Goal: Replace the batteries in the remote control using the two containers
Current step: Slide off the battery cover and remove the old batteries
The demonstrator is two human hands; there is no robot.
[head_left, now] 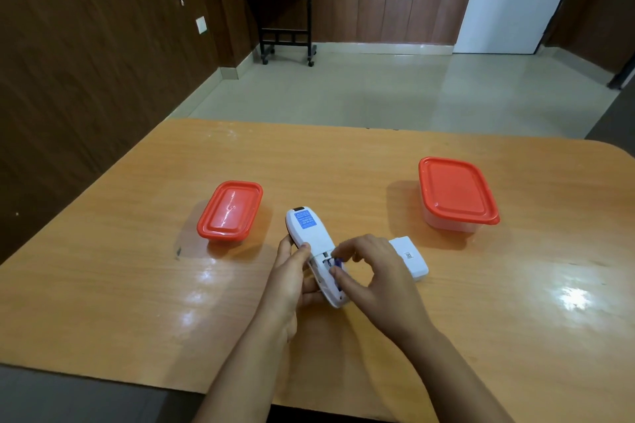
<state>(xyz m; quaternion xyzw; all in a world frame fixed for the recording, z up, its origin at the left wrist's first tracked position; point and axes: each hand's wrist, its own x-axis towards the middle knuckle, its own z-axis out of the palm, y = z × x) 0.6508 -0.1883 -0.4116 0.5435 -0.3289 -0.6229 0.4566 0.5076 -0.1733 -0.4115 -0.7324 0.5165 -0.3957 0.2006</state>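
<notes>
A white remote control (309,233) lies face down, blue label up, near the table's middle. My left hand (292,275) grips its side. Its battery bay is open, and the fingertips of my right hand (371,271) pinch a blue-ended battery (336,263) in that bay. The white battery cover (410,256) rests on the table just right of my right hand. Two clear containers with red lids stand shut: a small one (229,213) to the left of the remote, a bigger one (457,196) at the right.
The orange wooden table (137,285) ends close to me at the front and drops to a tiled floor at the back. A dark side table (285,10) with a small pot stands by the far wall.
</notes>
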